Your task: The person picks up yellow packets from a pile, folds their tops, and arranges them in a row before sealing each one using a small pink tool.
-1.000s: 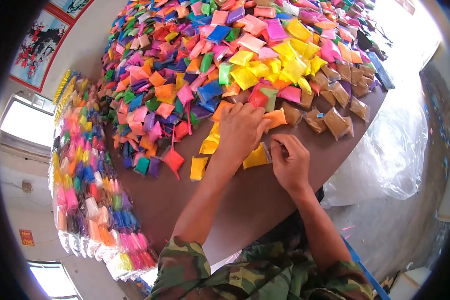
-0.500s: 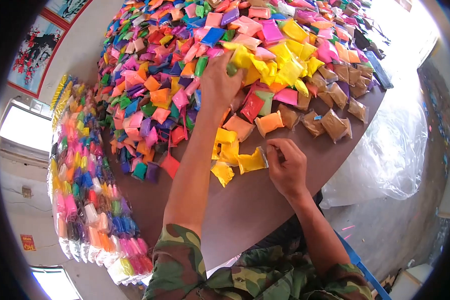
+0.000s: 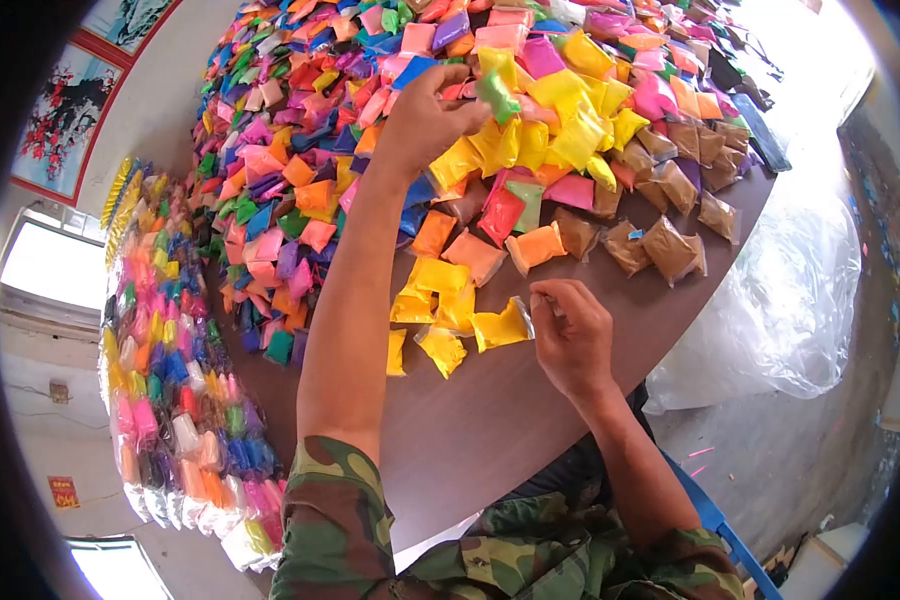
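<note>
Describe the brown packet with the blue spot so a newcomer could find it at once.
Start at the dark table and look toward the clear plastic beside its right side. On the near edge of the packet pile, facing that plastic, is a group of brown packets. The target packet sits among them, set apart by a small blue patch.

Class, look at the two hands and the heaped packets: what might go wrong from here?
The green packet at the left hand might land among the yellow ones, mixing colours. The hand's reach over the heap could set packets sliding. The right hand, close to a yellow packet, may nudge it.
</note>
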A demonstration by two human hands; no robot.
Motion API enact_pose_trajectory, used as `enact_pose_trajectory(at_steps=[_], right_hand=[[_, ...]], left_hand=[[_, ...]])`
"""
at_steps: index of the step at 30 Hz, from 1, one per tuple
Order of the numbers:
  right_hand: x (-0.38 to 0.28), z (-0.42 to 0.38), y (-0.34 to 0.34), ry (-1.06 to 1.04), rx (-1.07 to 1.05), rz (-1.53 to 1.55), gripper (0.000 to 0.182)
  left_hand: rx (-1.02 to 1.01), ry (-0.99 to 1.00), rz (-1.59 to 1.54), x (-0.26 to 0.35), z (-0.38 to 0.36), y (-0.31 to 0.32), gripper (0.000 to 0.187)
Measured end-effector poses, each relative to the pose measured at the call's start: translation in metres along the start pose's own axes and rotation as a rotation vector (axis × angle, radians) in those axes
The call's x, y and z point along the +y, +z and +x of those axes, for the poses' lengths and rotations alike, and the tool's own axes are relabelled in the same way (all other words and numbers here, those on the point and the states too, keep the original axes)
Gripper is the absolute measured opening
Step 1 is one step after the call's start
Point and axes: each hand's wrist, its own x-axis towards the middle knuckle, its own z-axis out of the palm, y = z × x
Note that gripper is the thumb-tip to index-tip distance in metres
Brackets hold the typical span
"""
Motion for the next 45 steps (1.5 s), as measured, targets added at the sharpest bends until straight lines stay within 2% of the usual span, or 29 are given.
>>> enact_pose_trajectory(at_steps=[2,5,6,9,10,14,17,23,24,27,28,31,35,36,40,43,45], right_hand=[[-0.001,0.0,0.0,0.004,-0.004,0.0,0.012],[0.001,0.0,-0.001,-0.001,-0.009,-0.009,0.012],[0.003,0.0,0.0,-0.013,-0.006,-0.017,0.012],[0.001,0.0,-0.001,-0.03,-0.004,-0.028,0.012],[-0.001,0.001,-0.002,-0.034,-0.005,-0.028,0.012],[0.004,-0.001,-0.001,-0.047,-0.01,-0.04,0.013],[0.005,0.001,-0.002,-0.053,-0.012,-0.042,0.013],[0.005,0.0,-0.002,-0.06,-0.01,-0.037,0.013],[0.004,0.0,-0.002,-0.058,-0.008,-0.041,0.013],[0.006,0.001,0.001,-0.082,0.009,-0.047,0.012],[0.007,0.001,0.001,-0.093,0.018,-0.048,0.012],[0.007,0.001,-0.001,-0.094,0.01,-0.048,0.011],[0.009,0.0,0.0,-0.115,0.011,-0.047,0.01],[0.009,0.001,0.0,-0.117,0.012,-0.041,0.01],[0.01,0.0,-0.001,-0.095,0.004,-0.037,0.01],[0.011,0.0,0.0,-0.121,0.021,-0.049,0.01],[0.01,-0.003,0.001,-0.102,0.026,-0.04,0.01]], left_hand=[[0.016,-0.031,0.223,-0.019,-0.006,-0.008,0.057],[-0.031,0.099,0.566,-0.034,-0.021,-0.011,0.05],[-0.026,0.024,0.49,-0.035,-0.029,-0.008,0.052],[-0.033,0.156,0.698,-0.041,-0.04,0.007,0.056],[-0.036,0.17,0.65,-0.041,-0.044,0.012,0.063],[-0.011,0.172,0.869,-0.038,-0.054,0.028,0.061],[0.021,0.216,0.816,-0.046,-0.051,0.022,0.057],[0.036,0.044,0.541,-0.015,-0.088,-0.017,0.041],[0.086,0.124,0.554,-0.013,-0.099,-0.023,0.034],[0.074,-0.082,0.274,-0.015,-0.127,-0.044,0.031],[0.031,-0.23,0.107,-0.001,-0.138,-0.049,0.03],[0.086,-0.415,-0.135,-0.002,-0.164,-0.049,0.031],[0.115,-0.561,-0.216,-0.022,-0.195,-0.05,0.027],[0.099,-0.595,-0.162,-0.023,-0.201,-0.05,0.033],[0.231,-0.543,-0.182,-0.031,-0.222,-0.038,0.054],[0.4,-0.467,-0.289,-0.031,-0.238,-0.035,0.048],[0.377,-0.482,-0.139,-0.029,-0.25,-0.036,0.044]])
